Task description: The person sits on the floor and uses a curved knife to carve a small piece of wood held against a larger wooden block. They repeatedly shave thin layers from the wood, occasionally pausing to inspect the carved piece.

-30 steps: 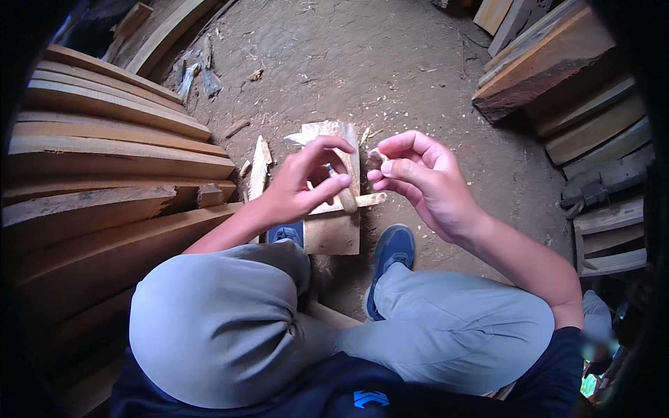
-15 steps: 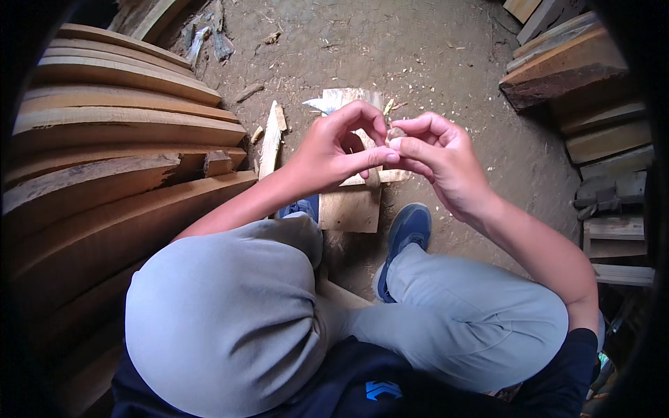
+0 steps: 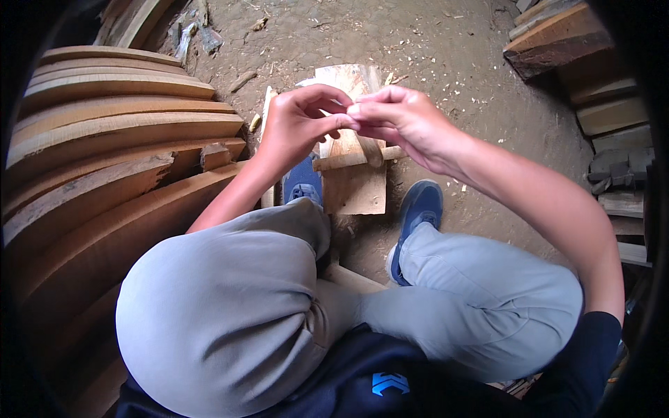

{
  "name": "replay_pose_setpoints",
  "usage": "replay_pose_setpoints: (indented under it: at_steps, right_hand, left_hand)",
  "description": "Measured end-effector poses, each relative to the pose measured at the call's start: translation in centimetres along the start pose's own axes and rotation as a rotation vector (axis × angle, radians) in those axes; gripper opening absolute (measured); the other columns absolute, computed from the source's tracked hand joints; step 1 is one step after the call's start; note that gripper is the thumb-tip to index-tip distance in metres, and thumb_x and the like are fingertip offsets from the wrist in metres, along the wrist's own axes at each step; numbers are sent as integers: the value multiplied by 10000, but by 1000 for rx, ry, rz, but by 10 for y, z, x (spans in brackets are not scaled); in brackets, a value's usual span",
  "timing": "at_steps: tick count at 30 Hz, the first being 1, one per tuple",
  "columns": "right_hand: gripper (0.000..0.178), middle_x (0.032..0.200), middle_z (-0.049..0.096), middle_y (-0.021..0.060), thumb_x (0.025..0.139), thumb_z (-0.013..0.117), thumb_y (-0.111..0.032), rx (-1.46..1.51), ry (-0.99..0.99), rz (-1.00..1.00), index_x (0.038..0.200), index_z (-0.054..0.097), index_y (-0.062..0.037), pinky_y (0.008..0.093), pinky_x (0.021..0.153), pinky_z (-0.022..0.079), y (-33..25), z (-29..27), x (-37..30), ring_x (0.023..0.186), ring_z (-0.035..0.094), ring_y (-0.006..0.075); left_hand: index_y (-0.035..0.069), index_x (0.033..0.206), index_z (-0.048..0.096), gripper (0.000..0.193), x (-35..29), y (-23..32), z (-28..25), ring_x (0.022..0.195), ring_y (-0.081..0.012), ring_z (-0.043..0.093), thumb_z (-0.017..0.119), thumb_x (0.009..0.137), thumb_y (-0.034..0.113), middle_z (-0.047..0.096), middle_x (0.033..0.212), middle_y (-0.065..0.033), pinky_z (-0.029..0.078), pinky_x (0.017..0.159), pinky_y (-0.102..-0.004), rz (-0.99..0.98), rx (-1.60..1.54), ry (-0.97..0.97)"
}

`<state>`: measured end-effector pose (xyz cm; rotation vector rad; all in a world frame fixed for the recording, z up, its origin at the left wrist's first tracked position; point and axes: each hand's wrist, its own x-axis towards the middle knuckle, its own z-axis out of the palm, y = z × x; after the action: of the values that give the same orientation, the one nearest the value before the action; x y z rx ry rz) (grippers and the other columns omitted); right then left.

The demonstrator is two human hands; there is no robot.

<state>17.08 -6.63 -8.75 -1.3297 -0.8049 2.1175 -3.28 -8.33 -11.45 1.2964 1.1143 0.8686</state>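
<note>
My left hand [image 3: 301, 124] and my right hand [image 3: 412, 127] meet fingertip to fingertip above a wooden block. Both are closed in a pinch, thumbs against forefingers. Whatever small thing they hold is hidden between the fingertips. Under them the pale wooden block [image 3: 354, 194] lies on the ground between my shoes. Across it rests a tool with a round wooden handle [image 3: 341, 161]; my hands cover part of the block, and I cannot tell the tool's kind.
Long curved-looking planks [image 3: 125, 125] are stacked at the left. More cut timber [image 3: 557, 42] is piled at the right. Wood chips and a stick [image 3: 242, 81] lie on the dirt floor [image 3: 460, 76]. My blue shoes [image 3: 421, 205] flank the block.
Both hands have shifted left in the view and closed nearer together. A small brownish piece seen in the right fingertips before is now hidden. The whole view has moved slightly.
</note>
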Motion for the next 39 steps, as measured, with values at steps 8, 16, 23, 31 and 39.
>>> replay_pose_setpoints:
  at_steps: [8, 16, 23, 31, 39]
  right_hand:
    - [272, 1008, 695, 55, 956, 676, -267, -399, -7, -115, 1074, 689, -22, 267, 798, 553, 0, -7, 35, 884, 653, 112]
    - [660, 875, 643, 128, 713, 868, -389, -1198, 43, -329, 1116, 516, -1, 358, 725, 525, 34, -28, 45, 820, 642, 230]
    - [339, 793, 591, 74, 886, 660, -238, -915, 54, -4, 1090, 502, -18, 339, 638, 467, 18, -46, 36, 722, 581, 173]
    - [411, 787, 606, 179, 1031, 456, -358, -1090, 103, -165, 959, 575, 29, 441, 681, 444, 12, -68, -15, 709, 598, 280]
    - [412, 853, 633, 264, 1044, 389, -288, -1218, 87, -116, 927, 580, 57, 527, 770, 468, 22, -64, -38, 844, 640, 434]
  left_hand:
    - [-32, 958, 698, 182, -3, -14, -15, 689, -109, 688, 797, 841, 67, 735, 837, -103, 529, 565, -205, -17, 49, 122]
    - [-4, 881, 686, 217, 2, -27, -25, 645, -83, 671, 836, 802, 132, 723, 803, -60, 523, 535, -210, -200, 232, 51]
    - [12, 925, 650, 242, -2, -40, -11, 616, -55, 644, 818, 834, 161, 722, 823, -56, 483, 484, -198, -283, 191, 11]
    - [7, 953, 763, 222, -12, -59, 18, 620, -37, 642, 831, 822, 173, 742, 765, -52, 469, 517, -191, -36, 412, 151]
    - [28, 937, 776, 224, -11, -52, 29, 571, -36, 615, 831, 819, 210, 747, 762, -45, 468, 490, -214, -104, 356, 245]
